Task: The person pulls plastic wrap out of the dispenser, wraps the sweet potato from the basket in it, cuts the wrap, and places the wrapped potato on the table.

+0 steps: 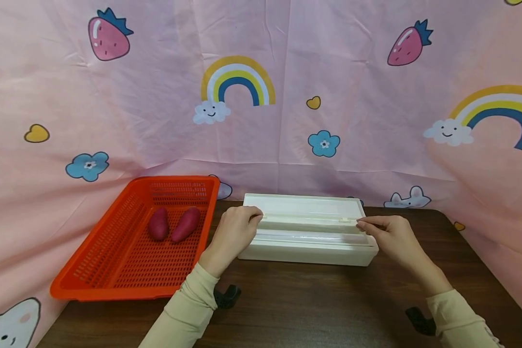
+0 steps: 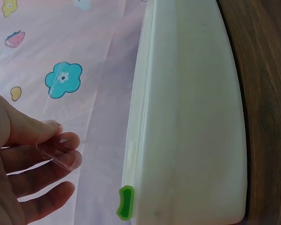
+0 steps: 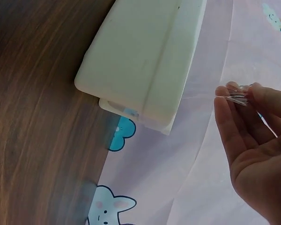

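Note:
A white cling film dispenser (image 1: 306,254) stands on the table with its lid (image 1: 300,203) raised at the back. My left hand (image 1: 237,229) is at the dispenser's left end, pinching a corner of clear cling film (image 2: 61,154) between thumb and fingertips. At the right end, my right hand (image 1: 391,237) pinches the other corner, where the film (image 3: 237,98) is bunched and creased. The sheet stretches between both hands above the dispenser, thin and hard to see in the head view. A green slider (image 2: 126,203) shows on the dispenser's edge in the left wrist view.
To the left is an orange plastic basket (image 1: 126,293) holding two purple sweet potatoes (image 1: 186,225). The dark wooden table (image 1: 313,309) ends at the back against a pink printed cloth (image 1: 287,145), which also hangs at both sides.

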Demonstrator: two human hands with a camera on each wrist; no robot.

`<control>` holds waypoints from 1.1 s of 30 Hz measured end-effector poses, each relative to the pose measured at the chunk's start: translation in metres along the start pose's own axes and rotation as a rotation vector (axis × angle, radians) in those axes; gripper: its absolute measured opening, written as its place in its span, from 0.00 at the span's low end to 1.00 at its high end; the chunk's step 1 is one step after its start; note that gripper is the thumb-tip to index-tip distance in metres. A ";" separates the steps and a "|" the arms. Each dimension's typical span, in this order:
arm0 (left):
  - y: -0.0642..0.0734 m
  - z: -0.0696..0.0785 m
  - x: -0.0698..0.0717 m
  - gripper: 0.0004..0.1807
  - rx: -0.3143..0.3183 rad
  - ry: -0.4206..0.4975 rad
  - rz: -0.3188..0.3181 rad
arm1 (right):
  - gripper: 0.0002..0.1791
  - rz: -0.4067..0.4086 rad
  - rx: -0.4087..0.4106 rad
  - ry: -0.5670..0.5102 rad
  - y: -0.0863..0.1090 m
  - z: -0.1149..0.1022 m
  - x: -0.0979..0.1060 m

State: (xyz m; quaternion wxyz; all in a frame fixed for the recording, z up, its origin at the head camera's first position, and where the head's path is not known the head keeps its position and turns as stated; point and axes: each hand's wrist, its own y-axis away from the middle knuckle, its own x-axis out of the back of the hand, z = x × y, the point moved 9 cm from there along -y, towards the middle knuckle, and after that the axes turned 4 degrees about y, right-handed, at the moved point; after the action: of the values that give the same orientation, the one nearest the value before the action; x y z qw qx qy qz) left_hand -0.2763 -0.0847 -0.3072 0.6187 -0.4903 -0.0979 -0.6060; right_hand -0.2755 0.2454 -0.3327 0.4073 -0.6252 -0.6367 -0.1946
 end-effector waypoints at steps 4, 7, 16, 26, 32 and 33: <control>0.000 0.001 0.002 0.06 0.011 0.012 0.001 | 0.16 0.004 0.000 -0.005 0.001 0.000 0.002; -0.001 0.001 0.003 0.06 0.013 0.020 0.003 | 0.16 0.009 0.005 0.000 0.002 0.000 0.004; -0.002 0.005 0.009 0.06 -0.004 0.015 0.010 | 0.16 0.038 0.033 -0.018 0.005 -0.003 0.009; -0.001 0.007 0.014 0.06 -0.003 0.025 0.017 | 0.16 0.073 0.051 0.027 0.008 -0.012 0.015; -0.001 0.008 0.017 0.06 -0.009 0.026 0.034 | 0.14 0.109 0.055 0.053 0.007 -0.017 0.020; -0.001 0.008 0.018 0.06 -0.011 0.026 0.039 | 0.14 0.114 0.057 0.055 0.007 -0.018 0.021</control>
State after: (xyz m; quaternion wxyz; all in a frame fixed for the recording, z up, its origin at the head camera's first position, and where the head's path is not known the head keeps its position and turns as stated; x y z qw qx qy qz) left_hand -0.2691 -0.0901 -0.2901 0.6290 -0.4874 -0.0769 -0.6007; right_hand -0.2617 0.2461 -0.3084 0.4527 -0.6430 -0.5939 -0.1700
